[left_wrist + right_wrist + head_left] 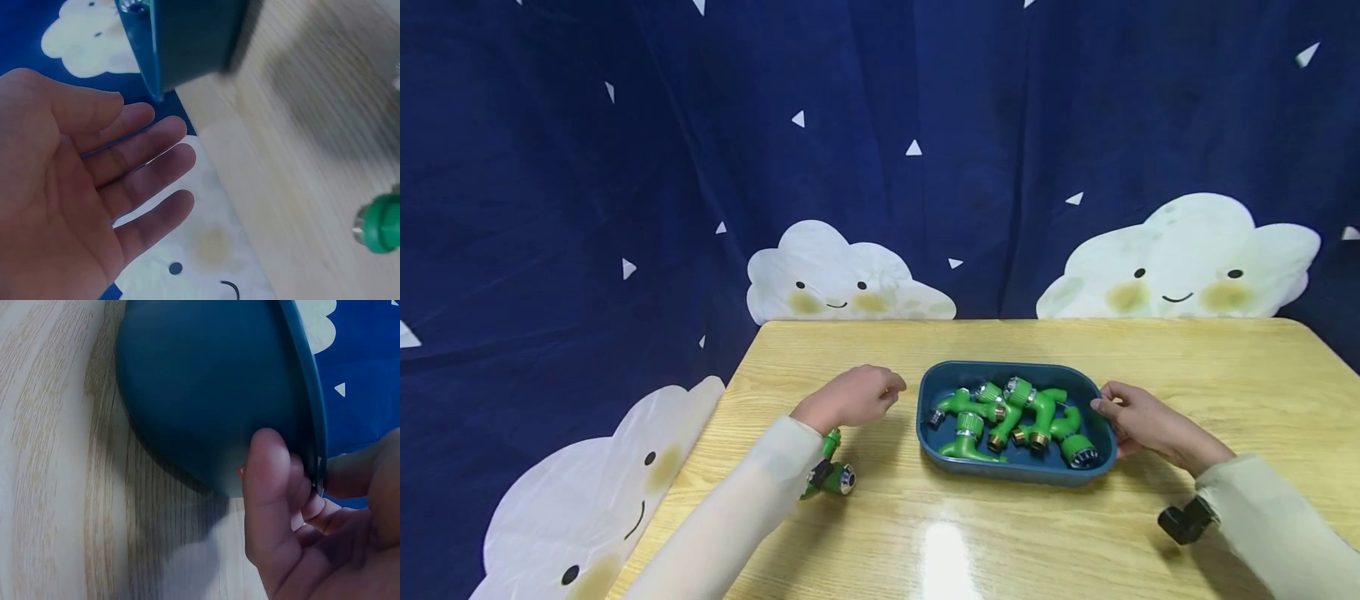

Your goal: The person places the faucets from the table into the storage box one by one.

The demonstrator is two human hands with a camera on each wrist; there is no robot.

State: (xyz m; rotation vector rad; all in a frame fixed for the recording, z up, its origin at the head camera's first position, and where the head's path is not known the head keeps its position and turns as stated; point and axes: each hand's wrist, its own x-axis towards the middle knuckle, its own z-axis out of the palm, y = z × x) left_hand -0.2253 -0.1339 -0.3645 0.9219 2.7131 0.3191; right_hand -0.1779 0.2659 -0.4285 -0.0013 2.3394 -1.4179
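Note:
A dark blue plastic tub (pixel 1015 475) stands on the table, with several green taps (pixel 1041 408) lying jumbled inside; some have brass threaded ends. My right hand (pixel 1150 425) grips the tub's right end. In the right wrist view its thumb and fingers pinch the rim (pixel 317 412) from both sides. Left of the tub, my left hand (pixel 861 393) hovers with nothing in it. The left wrist view shows its palm and relaxed fingers (pixel 147 175) apart from the tub wall (pixel 194 47). Below the left wrist lie green taps (pixel 837 479), partly hidden by the sleeve.
The light wooden table (pixel 940 517) reaches back to a dark blue curtain (pixel 850 100) printed with white clouds and triangles. A black wrist camera (pixel 1183 521) hangs under the right sleeve.

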